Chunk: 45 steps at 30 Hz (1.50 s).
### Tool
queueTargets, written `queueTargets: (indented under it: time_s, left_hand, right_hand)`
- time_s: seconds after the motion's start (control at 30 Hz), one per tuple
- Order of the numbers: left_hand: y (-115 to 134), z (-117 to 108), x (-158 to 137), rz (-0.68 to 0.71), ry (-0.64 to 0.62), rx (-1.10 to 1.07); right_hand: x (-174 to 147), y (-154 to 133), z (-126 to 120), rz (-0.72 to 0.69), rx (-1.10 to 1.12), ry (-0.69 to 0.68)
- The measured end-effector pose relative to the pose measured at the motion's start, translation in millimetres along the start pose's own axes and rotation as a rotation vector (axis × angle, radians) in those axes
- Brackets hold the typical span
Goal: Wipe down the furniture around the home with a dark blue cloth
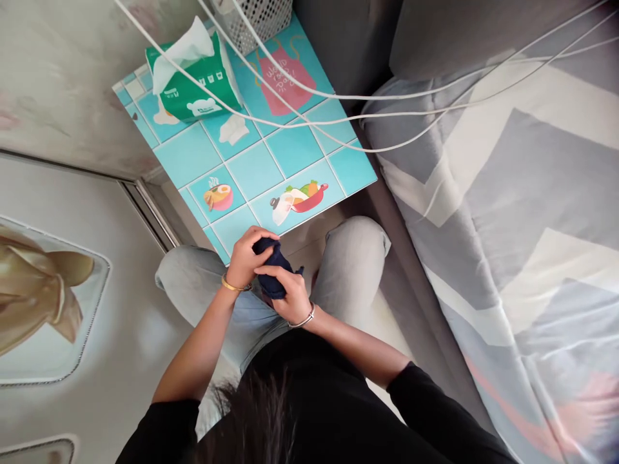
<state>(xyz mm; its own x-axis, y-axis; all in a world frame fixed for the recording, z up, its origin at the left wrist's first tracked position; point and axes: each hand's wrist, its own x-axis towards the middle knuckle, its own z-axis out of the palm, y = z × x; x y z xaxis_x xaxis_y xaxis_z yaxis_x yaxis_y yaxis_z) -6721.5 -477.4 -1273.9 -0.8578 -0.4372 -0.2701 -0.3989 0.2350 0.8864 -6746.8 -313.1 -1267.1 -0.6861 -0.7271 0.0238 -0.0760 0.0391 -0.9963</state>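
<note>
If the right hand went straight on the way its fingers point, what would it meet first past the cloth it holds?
Probably the left hand, just ahead on the same dark blue cloth; it looks very close, though depth is unclear.

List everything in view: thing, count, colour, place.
Cloth bundle: 1, dark navy, centre
Tabletop: 1, turquoise tile print, ahead
Tissue pack: 1, green and white, tabletop's far left
Basket: 1, white, tabletop's far end
Cables: at least three, white, across top
Patterned fabric: 1, grey and white, right
Upholstery: count unclear, dark grey, upper right
Wall: 1, pale floral, upper left
Panel: 1, white and gold, left
Floor: 1, beige, below tabletop
Bracelets: 2, gold left, silver right
Jeans: 1, pale blue, lower centre
Top: 1, black, bottom
Hair: uncounted, dark, bottom
Left hand, right hand: 2, bare, gripping bundle
</note>
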Motion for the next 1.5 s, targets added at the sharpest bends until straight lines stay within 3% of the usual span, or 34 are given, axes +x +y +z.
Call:
queueTargets:
  time_s: [0.1, 0.2, 0.27, 0.4, 0.5, 0.7, 0.83, 0.97, 1.13, 1.3, 1.4, 1.5]
  left_hand:
    - [-2, -8, -3, -0.069, -0.079, -0.007]
    - [-4, -12, -5, -0.14, 0.085, 0.052]
    - [-5, -11, -3, -0.112, 0.195, 0.054]
    - [-4, -4, 6, -0.07, 0.193, -0.022]
    - [-5, 0, 13, -0.137, 0.209, -0.034]
    - [-3, 9, 33, -0.219, 0.275, 0.216]
    - [6, 16, 47, -0.266, 0.323, 0.225]
    - [13, 16, 53, -0.294, 0.312, 0.186]
    - [12, 5, 56, -0.381, 0.263, 0.13]
    - [9, 5, 66, -0.317, 0.189, 0.16]
    - [10, 6, 65, -0.327, 0.221, 0.151]
    - [13, 8, 64, -0.32, 0.232, 0.145]
  right_hand:
    - [6, 1, 4, 0.055, 0.017, 0.07]
    - [5, 1, 6, 0.022, 0.038, 0.08]
    - [1, 1, 10, -0.02, 0.052, 0.038]
    - [-2, 5, 18, -0.049, 0.056, 0.022]
    - [0, 12, 23, -0.013, 0.024, 0.052]
    - [5, 31, 36, 0.147, -0.058, 0.141]
    - [10, 38, 38, 0.183, -0.057, 0.162]
    - [12, 37, 37, 0.23, -0.007, 0.193]
    - [9, 35, 43, 0.232, 0.028, 0.132]
    - [13, 37, 43, 0.273, 0.029, 0.169]
    - [12, 38, 42, 0.259, 0.034, 0.134]
    - [12, 38, 41, 0.28, 0.035, 0.183]
